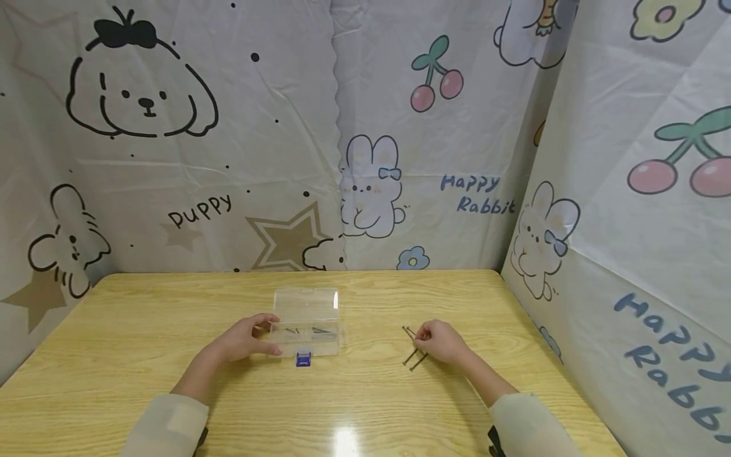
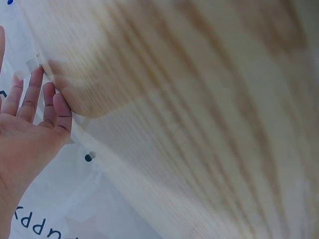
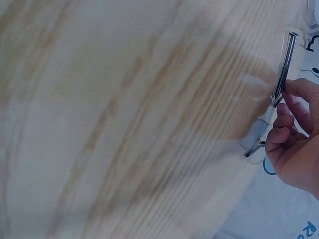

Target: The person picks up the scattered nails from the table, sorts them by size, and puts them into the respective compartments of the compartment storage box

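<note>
The largest thing is the printed cloth [image 1: 285,152], which hangs behind the counter and along both sides of it. The wooden-patterned counter [image 1: 354,406] fills the lower part of the head view. Two pale sleeves [image 1: 171,419] enter from the bottom left and the bottom right. Left of the centre, on the counter, stands a clear plastic box [image 1: 330,351], its lid raised at the far side. The left hand [image 1: 245,336] is at the left end of this box; its grip is moderately wide, with the thumb at the near side and the fingers at the far side, holding it. The right hand [image 1: 440,341] is right of the centre; its grip is nearly closed, the fingertips touching the metal nails [image 1: 410,357], but I cannot tell whether one is firmly pinched. A blue latch [image 1: 303,360] is at the near edge of the box. The smallest are several short pins [image 1: 321,330], lying inside the box.
</note>
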Tool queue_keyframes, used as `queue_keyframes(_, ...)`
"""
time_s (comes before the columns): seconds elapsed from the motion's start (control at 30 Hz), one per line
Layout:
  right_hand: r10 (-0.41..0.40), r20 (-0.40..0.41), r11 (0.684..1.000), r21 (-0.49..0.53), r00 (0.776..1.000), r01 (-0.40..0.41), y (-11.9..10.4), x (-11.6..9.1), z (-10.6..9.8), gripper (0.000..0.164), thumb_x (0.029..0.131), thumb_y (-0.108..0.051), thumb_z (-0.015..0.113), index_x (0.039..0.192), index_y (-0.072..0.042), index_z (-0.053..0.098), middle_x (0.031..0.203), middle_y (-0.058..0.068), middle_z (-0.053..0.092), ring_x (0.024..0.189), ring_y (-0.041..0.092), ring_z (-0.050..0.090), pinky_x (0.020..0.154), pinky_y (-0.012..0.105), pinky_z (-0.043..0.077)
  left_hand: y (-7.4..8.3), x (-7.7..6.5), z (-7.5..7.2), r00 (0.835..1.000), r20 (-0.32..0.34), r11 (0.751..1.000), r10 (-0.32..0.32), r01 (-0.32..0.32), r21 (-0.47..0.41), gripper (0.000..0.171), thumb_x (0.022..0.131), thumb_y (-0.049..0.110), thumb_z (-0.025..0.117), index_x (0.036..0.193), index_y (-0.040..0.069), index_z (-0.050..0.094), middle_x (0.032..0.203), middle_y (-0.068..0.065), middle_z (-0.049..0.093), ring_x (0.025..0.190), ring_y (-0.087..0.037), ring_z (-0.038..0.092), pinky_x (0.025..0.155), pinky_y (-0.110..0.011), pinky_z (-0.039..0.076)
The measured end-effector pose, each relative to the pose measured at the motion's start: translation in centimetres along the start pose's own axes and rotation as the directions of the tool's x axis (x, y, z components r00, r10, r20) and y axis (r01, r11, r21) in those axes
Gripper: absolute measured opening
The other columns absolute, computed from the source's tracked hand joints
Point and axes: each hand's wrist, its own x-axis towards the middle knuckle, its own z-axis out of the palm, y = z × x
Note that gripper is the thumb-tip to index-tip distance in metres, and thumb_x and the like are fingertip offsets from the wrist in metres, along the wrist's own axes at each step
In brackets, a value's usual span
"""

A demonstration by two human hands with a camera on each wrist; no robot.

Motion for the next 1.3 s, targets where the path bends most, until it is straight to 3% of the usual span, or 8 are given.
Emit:
queue_keyframes(0.37,0.009,-0.014,1.0,-0.027,1.0,-0.009,-0.3,0.2,0.1,0.008,0.084,-0.01,0.062,0.076,-0.01,0.065,0.07,-0.002,0.059,0.063,0.011,0.049,0.062,0.027,0.042,-0.4,0.4,0.0,1.0,-0.001,1.0,-0.001,0.001,-0.001,0.072,0.073,0.033,0.079,0.132,0.007,0.047,0.127,-0.018,0.049,0.114,-0.035,0.048,0.094,-0.049,0.041)
queue_keyframes(0.6,0.022,-0.004,1.0,0.007,1.0,-0.022,-0.4,0.4,0.2,0.008,0.087,-0.011,0.062,0.08,-0.008,0.065,0.071,-0.001,0.058,0.063,0.012,0.049,0.059,0.026,0.041,-0.2,0.3,0.0,1.0,-0.002,1.0,0.006,-0.006,0.003,0.071,0.074,0.032,0.079,0.132,0.006,0.047,0.127,-0.019,0.049,0.113,-0.035,0.048,0.093,-0.049,0.041)
queue_keyframes(0.93,-0.001,-0.003,0.999,0.034,1.0,0.001,-1.8,0.7,0.1,0.008,0.087,-0.011,0.061,0.082,-0.006,0.065,0.074,0.0,0.059,0.066,0.011,0.05,0.061,0.025,0.043,0.0,0.0,0.0,1.0,-0.001,1.0,0.01,-0.01,-0.008,0.07,0.074,0.03,0.079,0.131,0.005,0.047,0.126,-0.019,0.05,0.112,-0.034,0.049,0.093,-0.049,0.042)
queue_keyframes(1.3,-0.049,0.041,0.998,0.052,0.998,0.046,-2.9,1.3,1.2,0.009,0.087,-0.01,0.059,0.08,-0.006,0.064,0.07,0.0,0.057,0.061,0.011,0.05,0.054,0.023,0.042,0.0,-0.1,-0.1,1.0,0.002,1.0,0.005,-0.005,-0.004,0.069,0.074,0.031,0.079,0.131,0.005,0.047,0.127,-0.019,0.05,0.113,-0.035,0.048,0.093,-0.049,0.041)
